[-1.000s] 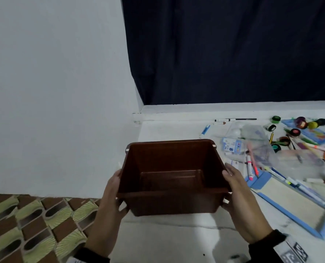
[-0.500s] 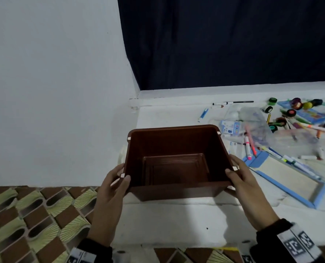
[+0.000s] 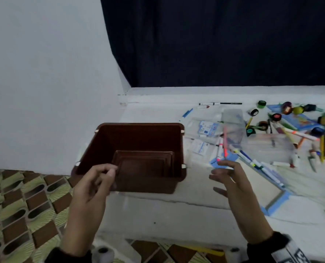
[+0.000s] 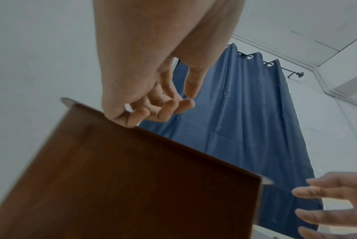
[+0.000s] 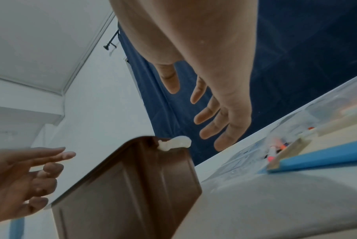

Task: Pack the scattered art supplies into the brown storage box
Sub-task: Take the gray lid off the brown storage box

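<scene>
- One brown box (image 3: 139, 149) stands upright on the white table (image 3: 177, 211), near its left front corner, mouth up; nothing shows inside it.
- Two hands are in view, one on each side of the box, both holding nothing.
- The left hand (image 3: 93, 185) hovers at the box's near-left corner, fingers loosely curled around nothing. In the left wrist view its fingertips (image 4: 163, 111) sit just above the rim; whether they touch it I cannot tell.
- The right hand (image 3: 232, 183) is released, fingers spread and straight, apart from the box's right wall and just in front of the supplies.
- The supplies lie scattered to the right of the box and beyond the right hand, none in the box.
- Among them: one blue-framed board (image 3: 268, 188) lying flat nearest the right hand, one clear plastic case (image 3: 268, 149) behind it, and one blue booklet (image 3: 298, 120) at the far right.
- About seven small round paint pots (image 3: 276, 117) cluster at the back right; blur keeps the count rough.
- Markers (image 3: 219, 150) lie in a loose heap, well over ten; an exact count is not possible.
- One dark curtain (image 3: 224, 40) hangs behind the table.
</scene>
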Demonstrator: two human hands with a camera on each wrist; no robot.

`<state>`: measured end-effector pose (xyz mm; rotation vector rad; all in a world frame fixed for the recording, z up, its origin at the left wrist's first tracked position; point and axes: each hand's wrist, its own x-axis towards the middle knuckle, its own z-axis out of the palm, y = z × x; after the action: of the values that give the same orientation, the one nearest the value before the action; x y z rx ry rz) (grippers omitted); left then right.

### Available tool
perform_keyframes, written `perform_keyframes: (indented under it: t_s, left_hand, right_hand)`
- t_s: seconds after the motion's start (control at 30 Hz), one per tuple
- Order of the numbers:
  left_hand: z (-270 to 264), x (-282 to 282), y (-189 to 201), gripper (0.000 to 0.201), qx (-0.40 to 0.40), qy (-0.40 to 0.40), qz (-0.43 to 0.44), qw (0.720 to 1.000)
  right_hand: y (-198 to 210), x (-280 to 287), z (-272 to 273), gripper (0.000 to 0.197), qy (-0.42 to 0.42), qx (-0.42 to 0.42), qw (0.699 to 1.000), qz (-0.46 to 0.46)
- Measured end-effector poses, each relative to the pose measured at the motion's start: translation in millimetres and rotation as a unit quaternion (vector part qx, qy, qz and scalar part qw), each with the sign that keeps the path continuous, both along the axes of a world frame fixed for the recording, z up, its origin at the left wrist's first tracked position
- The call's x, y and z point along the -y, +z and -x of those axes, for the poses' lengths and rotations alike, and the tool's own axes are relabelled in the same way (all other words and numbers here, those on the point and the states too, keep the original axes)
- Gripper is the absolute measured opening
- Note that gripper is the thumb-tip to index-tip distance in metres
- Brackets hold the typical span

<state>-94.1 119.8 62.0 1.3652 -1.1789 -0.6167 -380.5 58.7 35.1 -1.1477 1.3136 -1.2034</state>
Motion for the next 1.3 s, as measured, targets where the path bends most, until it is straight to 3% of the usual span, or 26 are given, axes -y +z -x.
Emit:
perform_keyframes:
  t_s: [0.33, 0.53, 0.67, 0.77, 0.97, 1.17, 1.3]
  left_hand:
    - [227, 17, -17, 0.019, -0.095, -0.114, -0.018, 0.989]
    - [336, 51, -25, 0.01, -0.119, -0.215, -0.072, 0.967]
    - [395, 87, -23, 0.016, -0.111, -0.296, -0.143, 0.938]
    - [432, 118, -23, 0.019, -0.066, -0.361, -0.191, 0.91]
    - [501, 166, -16, 0.02, 0.095, -0.477, -0.209, 0.848]
    - [558, 184, -14, 0.034, 0.297, -0.541, -0.192, 0.763]
    - [581, 185, -25, 0.044, 0.397, -0.546, -0.175, 0.717]
  right_hand:
    - [11, -12, 207, 0.017, 0.016, -0.01, 1.0, 0.014]
    - [10, -10, 306, 0.013, -0.03, 0.003, 0.999, -0.013]
    - [9, 5, 363, 0.011, -0.049, -0.046, 0.998, 0.006]
    - [15, 20, 403, 0.011, -0.047, -0.094, 0.994, 0.023]
    - [35, 46, 482, 0.013, -0.048, -0.255, 0.965, 0.038]
    - [43, 79, 545, 0.011, -0.005, -0.448, 0.894, 0.006]
    - [25, 114, 586, 0.03, 0.066, -0.561, 0.825, -0.007]
